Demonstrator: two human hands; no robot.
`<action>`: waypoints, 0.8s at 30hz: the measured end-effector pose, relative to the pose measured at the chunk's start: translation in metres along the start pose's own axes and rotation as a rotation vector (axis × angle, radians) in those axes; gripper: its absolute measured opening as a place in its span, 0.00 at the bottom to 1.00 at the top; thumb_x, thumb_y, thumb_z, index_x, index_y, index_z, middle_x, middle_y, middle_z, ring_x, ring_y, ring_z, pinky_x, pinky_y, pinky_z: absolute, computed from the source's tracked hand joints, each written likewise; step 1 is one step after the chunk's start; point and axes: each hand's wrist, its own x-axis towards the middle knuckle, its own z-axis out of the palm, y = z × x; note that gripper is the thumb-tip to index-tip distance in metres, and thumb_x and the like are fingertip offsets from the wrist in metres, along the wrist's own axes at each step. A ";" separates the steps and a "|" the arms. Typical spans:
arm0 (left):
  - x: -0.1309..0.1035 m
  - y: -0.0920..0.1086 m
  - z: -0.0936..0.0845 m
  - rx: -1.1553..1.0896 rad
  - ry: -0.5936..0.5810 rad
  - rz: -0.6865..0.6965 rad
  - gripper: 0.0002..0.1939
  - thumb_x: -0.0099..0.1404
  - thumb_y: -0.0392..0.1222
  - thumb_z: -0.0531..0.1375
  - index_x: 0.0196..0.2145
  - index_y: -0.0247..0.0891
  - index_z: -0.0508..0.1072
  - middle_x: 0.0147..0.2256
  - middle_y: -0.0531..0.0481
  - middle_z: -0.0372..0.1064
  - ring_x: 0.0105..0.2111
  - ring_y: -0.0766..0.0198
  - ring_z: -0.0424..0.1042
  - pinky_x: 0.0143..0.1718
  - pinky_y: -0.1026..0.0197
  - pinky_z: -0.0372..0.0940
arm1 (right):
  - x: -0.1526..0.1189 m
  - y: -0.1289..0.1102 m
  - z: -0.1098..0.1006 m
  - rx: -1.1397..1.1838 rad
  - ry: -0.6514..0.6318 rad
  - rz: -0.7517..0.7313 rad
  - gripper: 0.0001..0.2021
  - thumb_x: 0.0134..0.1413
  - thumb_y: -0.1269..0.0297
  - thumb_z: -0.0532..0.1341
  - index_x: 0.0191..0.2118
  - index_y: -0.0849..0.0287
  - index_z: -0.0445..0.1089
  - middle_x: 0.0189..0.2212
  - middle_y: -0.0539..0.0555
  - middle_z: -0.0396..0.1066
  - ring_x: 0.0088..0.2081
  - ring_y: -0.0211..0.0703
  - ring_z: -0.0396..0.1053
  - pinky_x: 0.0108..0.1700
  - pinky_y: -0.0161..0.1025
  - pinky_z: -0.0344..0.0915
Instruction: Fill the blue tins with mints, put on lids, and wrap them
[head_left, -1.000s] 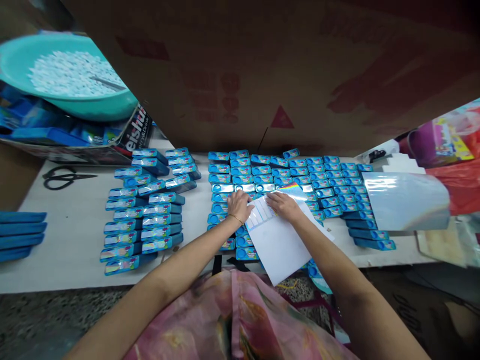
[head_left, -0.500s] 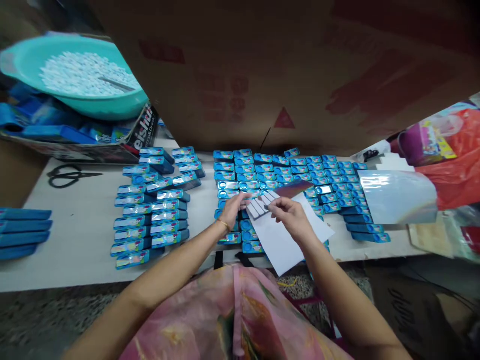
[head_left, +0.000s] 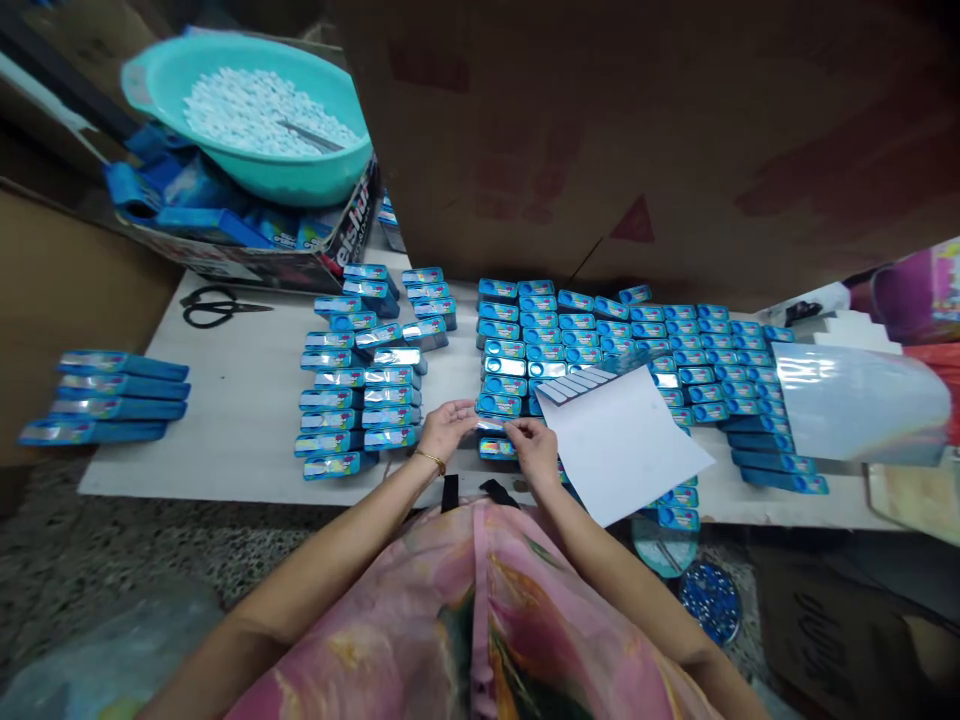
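Observation:
Between my two hands, a small shiny sticker [head_left: 491,424] lies over the top of one of the blue boxes in the near left part of the big group. My left hand [head_left: 448,432] pinches its left end, with a thin bracelet at the wrist. At the other end, the fingers of my right hand [head_left: 534,447] close on the sticker. Whether it is stuck down all along is too small to tell. Right of my right hand, a white sticker sheet [head_left: 637,440] with pale strips along its upper left edge rests on top of several blue boxes [head_left: 577,338].
Two columns of blue boxes [head_left: 330,395] stand left, with several more [head_left: 124,385] at the far left. Scissors [head_left: 221,307] lie near a carton [head_left: 247,262] under a turquoise basin [head_left: 247,170] of small white pieces. A large cardboard box [head_left: 525,150] walls off the back. Glossy sheets [head_left: 859,400] lie right.
The sticker sheet has left my hands and now lies on the boxes to the right. My hands have moved left and down to one box with a single sticker. The view has shifted left.

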 end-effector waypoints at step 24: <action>0.035 -0.044 -0.027 0.589 0.239 0.271 0.15 0.51 0.35 0.56 0.39 0.35 0.69 0.34 0.46 0.68 0.28 0.64 0.68 0.31 0.61 0.63 | -0.009 0.005 -0.008 -1.224 -0.189 -0.579 0.19 0.54 0.69 0.50 0.52 0.49 0.59 0.38 0.56 0.62 0.36 0.46 0.55 0.36 0.42 0.48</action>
